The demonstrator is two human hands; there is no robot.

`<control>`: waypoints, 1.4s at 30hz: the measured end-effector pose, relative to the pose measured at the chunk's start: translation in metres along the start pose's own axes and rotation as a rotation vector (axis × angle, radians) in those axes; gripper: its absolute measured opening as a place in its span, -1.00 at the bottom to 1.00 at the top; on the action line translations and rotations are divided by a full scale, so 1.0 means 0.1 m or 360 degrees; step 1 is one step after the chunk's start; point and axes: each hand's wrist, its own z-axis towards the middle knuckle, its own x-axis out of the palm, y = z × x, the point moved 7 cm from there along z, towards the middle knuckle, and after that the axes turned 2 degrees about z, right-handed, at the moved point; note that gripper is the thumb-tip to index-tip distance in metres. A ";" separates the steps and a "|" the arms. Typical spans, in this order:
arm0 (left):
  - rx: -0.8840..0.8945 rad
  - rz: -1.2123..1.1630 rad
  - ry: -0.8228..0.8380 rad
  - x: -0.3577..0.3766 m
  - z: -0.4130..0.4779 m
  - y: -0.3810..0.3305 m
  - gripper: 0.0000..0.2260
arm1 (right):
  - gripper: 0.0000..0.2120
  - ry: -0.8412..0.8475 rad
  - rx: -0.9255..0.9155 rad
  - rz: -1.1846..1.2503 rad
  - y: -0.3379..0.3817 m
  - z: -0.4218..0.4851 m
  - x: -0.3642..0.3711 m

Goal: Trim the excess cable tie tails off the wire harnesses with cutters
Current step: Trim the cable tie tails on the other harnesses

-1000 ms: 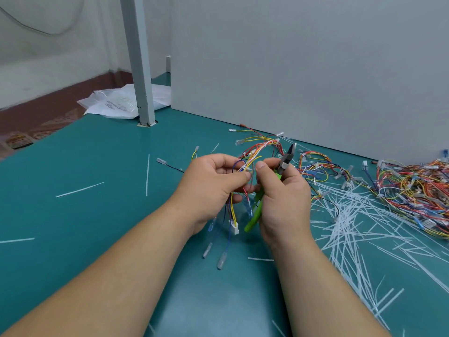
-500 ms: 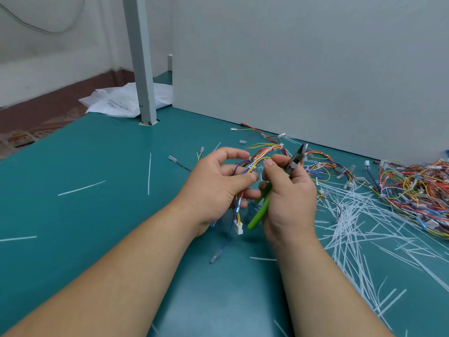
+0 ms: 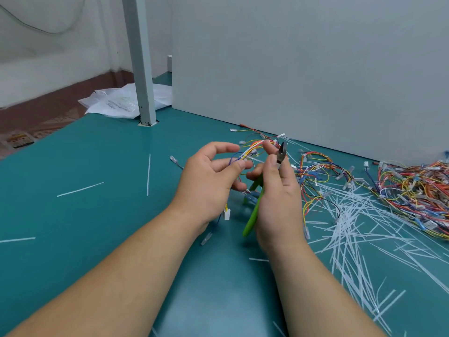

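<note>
My left hand (image 3: 209,183) holds a multicoloured wire harness (image 3: 252,152) above the teal table, thumb and a finger pinching its wires, index finger lifted. A white connector (image 3: 226,213) and blue-tipped leads dangle below that hand. My right hand (image 3: 277,198) grips green-handled cutters (image 3: 254,216), black jaws (image 3: 281,153) pointing up beside the harness; its forefinger also touches the wires. A white cable tie tail (image 3: 252,158) sticks out of the bundle between the two hands.
A heap of harnesses (image 3: 413,190) lies at the far right, more (image 3: 318,166) behind my right hand. Cut white tie tails (image 3: 352,227) litter the table to the right, a few strays (image 3: 148,173) to the left. A grey post (image 3: 141,69), a plastic bag (image 3: 116,103) and a grey panel (image 3: 315,69) stand behind.
Both hands rose and drew slightly apart. My left fingers opened out, the harness turned, and the cutters tilted more upright beside the bundle.
</note>
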 end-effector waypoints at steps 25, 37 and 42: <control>0.0051 0.0007 -0.0301 -0.07 -0.05 0.02 -0.83 | -0.78 0.0115 0.0788 0.0528 -0.29 -0.03 0.05; -0.0320 0.0163 0.0103 0.09 -0.09 0.13 -0.96 | -0.82 -0.0054 0.0526 0.0535 -0.24 0.06 -0.06; -0.0702 -0.0065 0.0238 0.06 -0.10 0.24 -0.94 | -0.67 -0.0001 0.0469 0.0443 -0.23 0.07 -0.08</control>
